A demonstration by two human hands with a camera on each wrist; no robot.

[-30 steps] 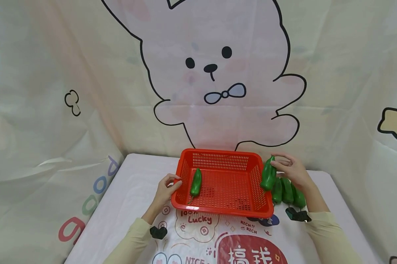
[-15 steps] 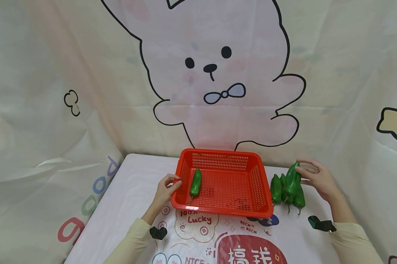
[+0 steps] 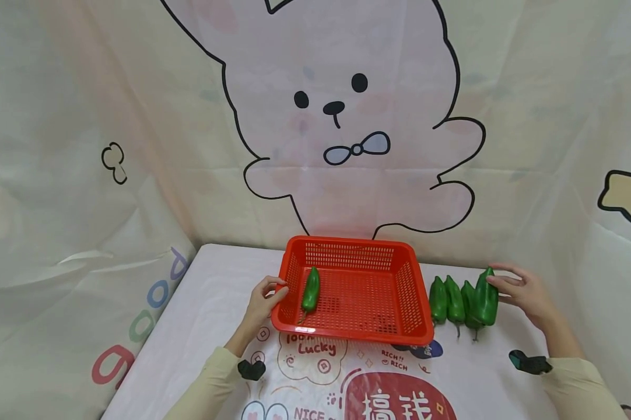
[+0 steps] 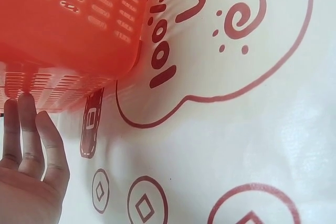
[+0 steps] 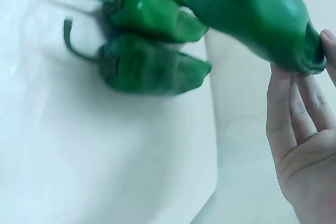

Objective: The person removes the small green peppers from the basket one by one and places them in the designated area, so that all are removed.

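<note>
My left hand (image 3: 263,298) grips the left rim of a red plastic basket (image 3: 347,335), thumb at the top edge. In the left wrist view its fingertips touch the outside of the basket wall. One green pepper (image 3: 311,291) lies inside, near the left wall. My right hand (image 3: 528,296) pinches another green pepper (image 3: 486,300) by its pointed end, with the stem end hanging down. That pepper (image 5: 252,19) is held above the table beside a row of green peppers (image 3: 455,300) lying right of the basket.
A white tablecloth (image 3: 231,268) with red printing covers the table. Its right and back edges lie close beyond the peppers. Behind it hangs a cloth backdrop (image 3: 347,192) with a cartoon animal, and further cloth stands at both sides.
My right hand has carried its pepper from over the basket's right rim to the right end of the pepper row, and lower. The left hand and basket have stayed put.
</note>
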